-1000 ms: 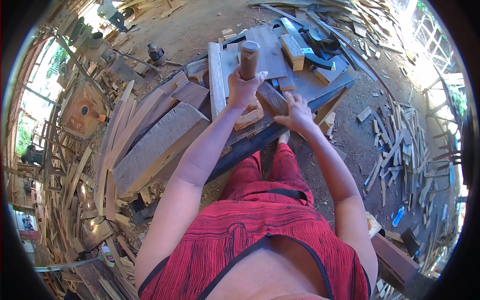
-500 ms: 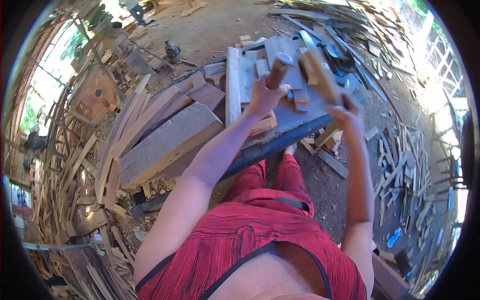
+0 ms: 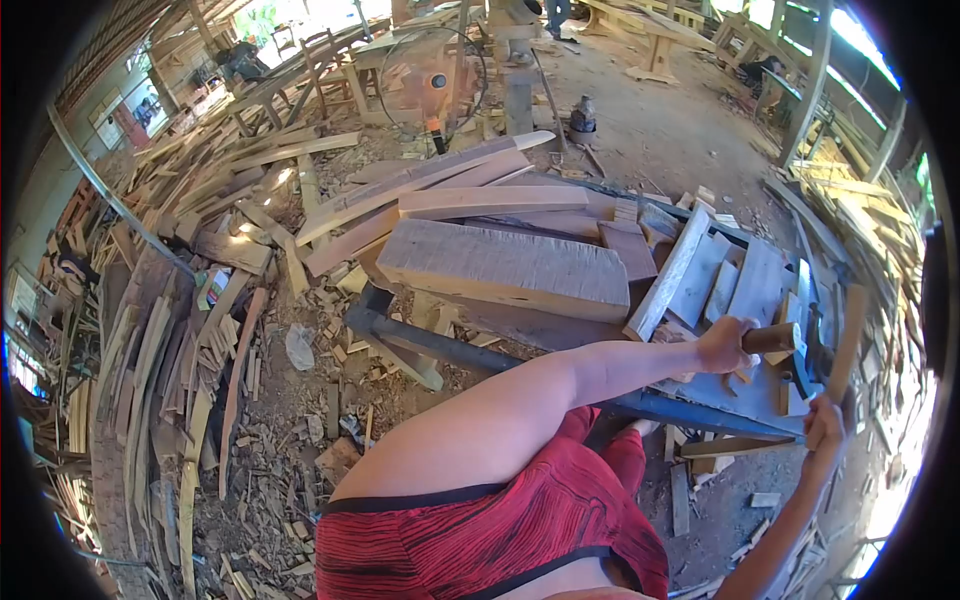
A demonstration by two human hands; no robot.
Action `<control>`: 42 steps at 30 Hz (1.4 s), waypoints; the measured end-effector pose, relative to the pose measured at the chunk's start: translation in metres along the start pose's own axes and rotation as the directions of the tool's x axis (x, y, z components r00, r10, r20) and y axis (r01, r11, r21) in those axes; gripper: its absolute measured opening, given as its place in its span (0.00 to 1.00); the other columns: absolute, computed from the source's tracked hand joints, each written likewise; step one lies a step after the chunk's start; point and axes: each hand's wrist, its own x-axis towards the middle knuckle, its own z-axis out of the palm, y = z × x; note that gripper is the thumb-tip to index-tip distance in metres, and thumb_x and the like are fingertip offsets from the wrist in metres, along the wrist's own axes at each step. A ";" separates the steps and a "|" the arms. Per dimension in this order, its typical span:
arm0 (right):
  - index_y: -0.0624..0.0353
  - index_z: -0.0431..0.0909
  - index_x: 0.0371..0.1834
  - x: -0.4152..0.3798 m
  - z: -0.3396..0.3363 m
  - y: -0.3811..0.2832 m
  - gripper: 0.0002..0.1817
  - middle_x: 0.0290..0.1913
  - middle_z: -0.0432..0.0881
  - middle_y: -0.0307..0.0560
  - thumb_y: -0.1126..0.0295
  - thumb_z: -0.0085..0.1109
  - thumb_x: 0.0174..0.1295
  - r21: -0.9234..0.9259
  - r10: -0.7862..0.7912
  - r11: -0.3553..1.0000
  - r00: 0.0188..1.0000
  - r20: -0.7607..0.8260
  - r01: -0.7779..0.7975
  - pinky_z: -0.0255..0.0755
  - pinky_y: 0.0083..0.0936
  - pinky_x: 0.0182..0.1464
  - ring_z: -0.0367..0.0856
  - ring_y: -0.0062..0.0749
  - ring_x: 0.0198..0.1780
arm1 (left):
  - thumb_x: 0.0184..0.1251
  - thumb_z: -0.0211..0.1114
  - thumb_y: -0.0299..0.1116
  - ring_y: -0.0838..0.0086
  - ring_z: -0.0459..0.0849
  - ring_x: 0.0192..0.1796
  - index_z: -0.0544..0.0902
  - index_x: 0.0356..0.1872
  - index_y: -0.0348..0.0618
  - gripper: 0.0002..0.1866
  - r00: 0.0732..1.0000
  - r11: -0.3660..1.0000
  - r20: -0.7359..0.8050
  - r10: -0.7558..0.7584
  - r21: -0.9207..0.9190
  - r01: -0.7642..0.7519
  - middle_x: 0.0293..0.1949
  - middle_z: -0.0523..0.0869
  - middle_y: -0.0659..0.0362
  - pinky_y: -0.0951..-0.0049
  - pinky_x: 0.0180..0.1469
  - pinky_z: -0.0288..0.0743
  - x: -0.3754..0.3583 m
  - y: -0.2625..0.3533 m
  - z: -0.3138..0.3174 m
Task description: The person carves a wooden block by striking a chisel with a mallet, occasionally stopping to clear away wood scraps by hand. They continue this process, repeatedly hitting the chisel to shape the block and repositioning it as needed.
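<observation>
My left hand (image 3: 726,345) is closed round a thick round wooden handle (image 3: 773,339), whose pale flat end points right. Whatever joins the handle's other end is hidden by the hand. To the right, my right hand (image 3: 825,424) grips the lower end of a flat wooden stick (image 3: 850,335), held up and tilted slightly right. Both hands are over the right part of a low workbench (image 3: 715,392), the stick apart from the handle. Close to my left hand, a long pale wooden strip (image 3: 672,275) and several boards (image 3: 757,281) lie on the bench.
A large squared timber block (image 3: 505,262) rests left of my hands, with long planks (image 3: 430,185) behind it. Wood offcuts (image 3: 150,370) and chips cover the floor at left. A round fan (image 3: 435,82) stands beyond, and a dark metal object (image 3: 582,118) sits on the ground.
My view has swung left, so the bench and both hands now appear farther right. Both hands keep their grip; the wooden stick, blurred before, is now sharper and tilts right rather than left.
</observation>
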 end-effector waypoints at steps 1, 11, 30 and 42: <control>0.61 0.73 0.48 0.002 -0.009 0.001 0.20 0.30 0.75 0.41 0.62 0.59 0.55 0.113 0.041 0.993 0.993 -0.109 -0.029 0.62 0.14 0.22 0.70 0.17 0.24 | 0.47 0.73 0.31 0.62 0.85 0.33 0.80 0.41 0.35 0.19 1.000 1.000 0.008 -0.007 0.002 0.007 0.29 0.84 0.45 0.66 0.38 0.75 0.000 0.006 -0.003; 0.67 0.71 0.55 0.007 -0.015 -0.026 0.30 0.38 0.78 0.48 0.55 0.61 0.55 0.095 -0.149 0.981 0.971 -0.186 0.168 0.68 0.22 0.37 0.75 0.27 0.36 | 0.48 0.74 0.31 0.72 0.82 0.34 0.80 0.41 0.37 0.18 0.998 0.999 0.052 -0.042 -0.016 0.042 0.30 0.84 0.50 0.68 0.40 0.74 0.006 -0.010 -0.001; 0.67 0.69 0.56 -0.015 -0.011 -0.054 0.29 0.36 0.77 0.47 0.59 0.59 0.55 0.209 -0.335 0.884 0.880 -0.337 0.417 0.67 0.22 0.30 0.75 0.25 0.28 | 0.49 0.75 0.34 0.73 0.83 0.34 0.81 0.39 0.37 0.18 0.996 0.999 0.078 -0.041 -0.006 0.042 0.30 0.85 0.51 0.69 0.41 0.74 0.003 -0.005 -0.002; 0.66 0.71 0.49 -0.018 0.015 -0.047 0.28 0.28 0.73 0.40 0.67 0.66 0.42 -0.142 -0.048 0.989 0.999 -0.013 0.046 0.65 0.20 0.26 0.72 0.21 0.25 | 0.51 0.74 0.33 0.76 0.81 0.32 0.81 0.38 0.36 0.17 0.993 1.000 0.116 -0.019 0.001 0.019 0.28 0.84 0.52 0.70 0.39 0.75 -0.003 0.004 -0.003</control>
